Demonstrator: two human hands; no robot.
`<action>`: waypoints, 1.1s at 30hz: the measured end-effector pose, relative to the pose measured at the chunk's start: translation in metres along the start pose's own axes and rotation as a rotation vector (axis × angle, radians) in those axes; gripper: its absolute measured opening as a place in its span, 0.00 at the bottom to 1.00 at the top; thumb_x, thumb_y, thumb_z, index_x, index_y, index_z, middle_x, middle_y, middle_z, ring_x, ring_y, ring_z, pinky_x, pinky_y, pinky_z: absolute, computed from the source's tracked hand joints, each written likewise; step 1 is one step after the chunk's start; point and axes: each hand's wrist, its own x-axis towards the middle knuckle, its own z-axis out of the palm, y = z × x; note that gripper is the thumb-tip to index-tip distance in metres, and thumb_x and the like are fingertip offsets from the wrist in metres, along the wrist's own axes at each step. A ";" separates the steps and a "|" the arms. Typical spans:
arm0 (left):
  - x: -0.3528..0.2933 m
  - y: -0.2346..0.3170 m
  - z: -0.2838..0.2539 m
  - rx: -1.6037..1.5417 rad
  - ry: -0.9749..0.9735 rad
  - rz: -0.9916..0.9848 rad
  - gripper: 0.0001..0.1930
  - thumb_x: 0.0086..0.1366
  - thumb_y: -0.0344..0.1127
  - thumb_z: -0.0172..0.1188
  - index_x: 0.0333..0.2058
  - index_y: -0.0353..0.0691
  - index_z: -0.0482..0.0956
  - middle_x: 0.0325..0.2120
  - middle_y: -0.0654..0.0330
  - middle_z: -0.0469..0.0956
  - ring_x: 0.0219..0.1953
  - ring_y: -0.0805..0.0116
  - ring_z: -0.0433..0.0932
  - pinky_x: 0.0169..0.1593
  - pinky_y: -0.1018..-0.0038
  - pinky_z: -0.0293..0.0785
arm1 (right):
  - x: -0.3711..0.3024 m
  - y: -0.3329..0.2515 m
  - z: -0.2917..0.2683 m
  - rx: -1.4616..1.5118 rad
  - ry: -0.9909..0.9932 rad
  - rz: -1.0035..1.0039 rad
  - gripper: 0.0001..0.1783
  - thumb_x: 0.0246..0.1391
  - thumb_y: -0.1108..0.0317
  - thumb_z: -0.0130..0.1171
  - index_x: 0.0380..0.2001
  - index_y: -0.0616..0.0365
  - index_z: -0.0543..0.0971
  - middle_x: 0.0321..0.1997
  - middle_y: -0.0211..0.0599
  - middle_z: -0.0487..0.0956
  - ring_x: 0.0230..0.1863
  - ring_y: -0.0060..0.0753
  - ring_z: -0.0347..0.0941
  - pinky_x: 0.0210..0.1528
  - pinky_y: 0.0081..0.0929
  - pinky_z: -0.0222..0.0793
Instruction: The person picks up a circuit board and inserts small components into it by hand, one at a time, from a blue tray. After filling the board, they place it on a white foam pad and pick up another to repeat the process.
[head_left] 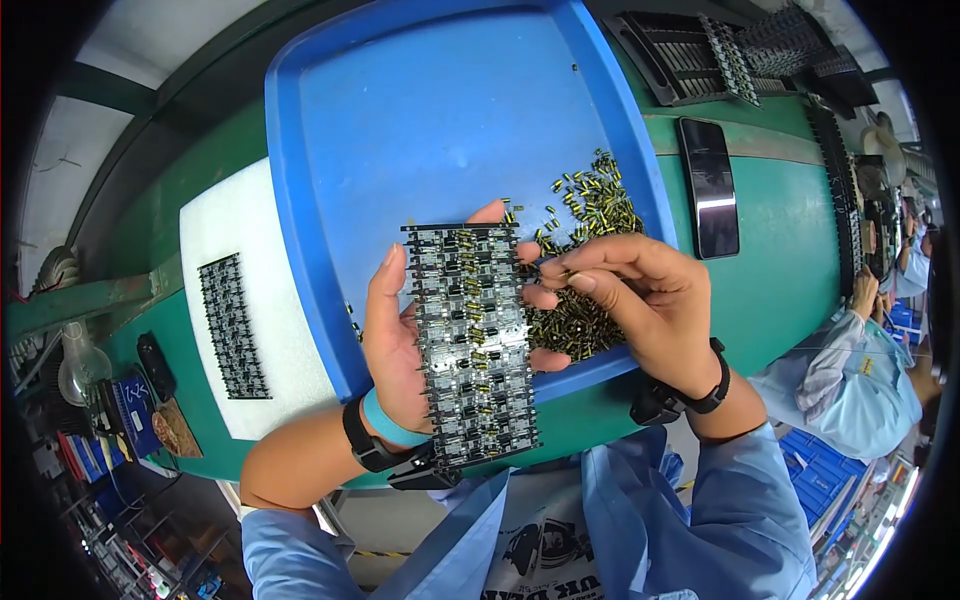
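Observation:
A long panel of small circuit boards [475,345], dark with rows of silvery and yellow-green cylindrical parts, lies along my left hand [394,370]. That hand grips it from beneath, thumb at the left edge and fingertips showing past the right edge. Close to the panel's upper right edge, my right hand [665,315] pinches thumb and forefinger together; whatever is between them is too small to make out. Behind and below the right fingers, many small yellow-green and black cylindrical components [578,330] are heaped in a blue tray [645,130].
Left of the tray, another circuit board panel [232,325] rests on a white foam sheet [290,370]. To the right lies a black phone [708,190] on the green table [780,210]. Black racks with panels [740,55] stand at the far right. A co-worker's sleeve [835,365] shows beyond.

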 end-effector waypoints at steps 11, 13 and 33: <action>0.001 0.000 -0.010 -0.024 -0.094 -0.034 0.41 0.79 0.66 0.34 0.79 0.45 0.47 0.68 0.45 0.68 0.62 0.49 0.78 0.56 0.31 0.80 | 0.000 0.001 -0.005 -0.067 -0.073 0.011 0.06 0.65 0.79 0.65 0.44 0.66 0.86 0.41 0.37 0.87 0.45 0.24 0.82 0.53 0.26 0.78; 0.001 -0.001 -0.010 -0.035 -0.093 -0.031 0.41 0.79 0.66 0.34 0.79 0.45 0.47 0.68 0.45 0.68 0.61 0.49 0.78 0.56 0.31 0.80 | -0.001 -0.001 0.000 0.023 -0.042 0.053 0.06 0.64 0.78 0.66 0.43 0.65 0.87 0.40 0.35 0.86 0.43 0.23 0.80 0.54 0.25 0.77; 0.002 -0.008 0.013 0.144 0.159 0.031 0.34 0.82 0.62 0.36 0.66 0.39 0.70 0.50 0.52 0.83 0.49 0.62 0.85 0.56 0.67 0.83 | -0.006 -0.003 0.017 -0.651 -0.318 -0.571 0.15 0.45 0.71 0.78 0.39 0.49 0.90 0.40 0.28 0.81 0.43 0.39 0.73 0.59 0.44 0.71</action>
